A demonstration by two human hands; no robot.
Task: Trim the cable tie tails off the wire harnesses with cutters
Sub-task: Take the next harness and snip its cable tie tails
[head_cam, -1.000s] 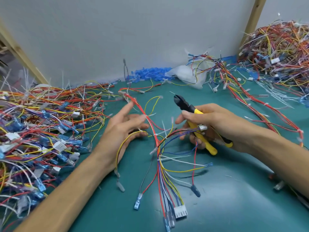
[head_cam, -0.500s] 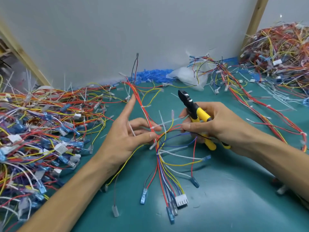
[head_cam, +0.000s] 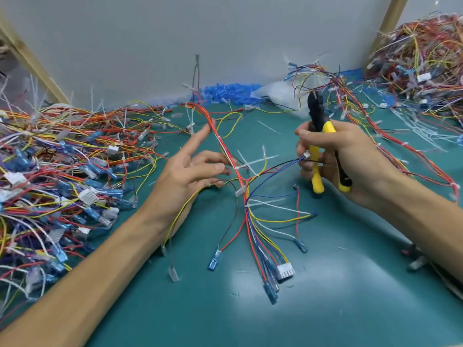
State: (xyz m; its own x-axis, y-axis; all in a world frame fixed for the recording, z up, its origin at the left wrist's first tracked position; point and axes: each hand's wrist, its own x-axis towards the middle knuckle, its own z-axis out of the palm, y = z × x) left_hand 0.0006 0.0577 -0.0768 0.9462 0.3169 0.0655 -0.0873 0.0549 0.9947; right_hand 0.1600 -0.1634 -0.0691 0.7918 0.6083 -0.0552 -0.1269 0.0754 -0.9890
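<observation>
The teal-topped work table [head_cam: 350, 284] carries a big tangled heap of multicoloured wires [head_cam: 62, 171] at the left and a second heap [head_cam: 421, 58] at the far right. Between them a red, blue and yellow wire harness [head_cam: 246, 196] lies fanned out. The left hand [head_cam: 190, 174], fingers spread and loose, touches its red trunk beside uncut white cable tie tails [head_cam: 253, 162]. The right hand [head_cam: 350, 159] grips yellow-handled, black-nosed cutters [head_cam: 316, 113], nose up, just right of the harness.
</observation>
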